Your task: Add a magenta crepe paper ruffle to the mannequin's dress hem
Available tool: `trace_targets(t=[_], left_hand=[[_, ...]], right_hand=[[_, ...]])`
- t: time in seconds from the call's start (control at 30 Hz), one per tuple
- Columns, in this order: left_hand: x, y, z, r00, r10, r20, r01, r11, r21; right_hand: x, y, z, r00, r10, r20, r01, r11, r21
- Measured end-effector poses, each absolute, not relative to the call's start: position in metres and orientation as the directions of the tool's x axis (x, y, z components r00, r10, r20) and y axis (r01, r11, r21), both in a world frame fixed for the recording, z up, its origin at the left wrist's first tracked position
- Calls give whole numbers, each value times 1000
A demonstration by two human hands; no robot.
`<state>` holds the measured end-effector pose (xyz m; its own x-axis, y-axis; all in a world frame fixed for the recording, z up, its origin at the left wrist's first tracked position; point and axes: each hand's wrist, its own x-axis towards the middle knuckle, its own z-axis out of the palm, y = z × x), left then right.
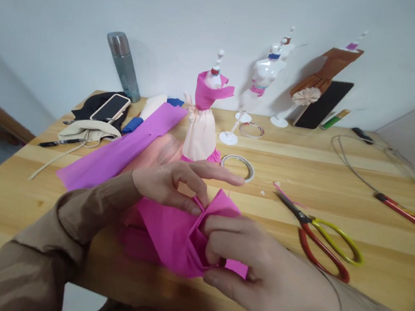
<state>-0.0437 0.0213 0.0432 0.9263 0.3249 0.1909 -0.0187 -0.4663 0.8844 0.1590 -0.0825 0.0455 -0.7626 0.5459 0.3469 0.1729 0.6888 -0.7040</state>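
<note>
Both my hands hold a folded piece of bright pink crepe paper (175, 232) just above the near edge of the wooden table (342, 198). My left hand (175, 182) pinches its upper fold between thumb and a finger, the other fingers stretched out. Coming in from the right, my right hand (256, 268) grips the paper's right side with curled fingers. Behind them stands a small mannequin (203, 118) dressed in a pink top and a pale peach skirt.
Red and yellow scissors (320, 236) lie to the right. Two tape rolls (238, 165) lie near the mannequin, a purple paper sheet (126, 145) lies at left. A phone (110, 107), flask (124, 66), two more mannequins (261, 80) and cables (400, 207) sit behind.
</note>
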Motion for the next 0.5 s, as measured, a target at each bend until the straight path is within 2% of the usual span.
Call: trace_targets(t=[0.13,0.3,0.4,0.5], left_hand=[[-45,25,40,930,320,183,-40,-406,913],[-51,36,30,868,422,262,-153,-276,949],[-56,41,26,840,495,220,-135,-202,970],[-59,43,24,822,547,157,-86,-154,984]], right_hand=[[160,-80,48,-746,595,299,191,621,-760],[164,-75,49,-659,707,259,213,505,-836],[166,-74,47,-522,826,211,330,424,-843],[168,-74,46,-421,877,232,466,428,-774]])
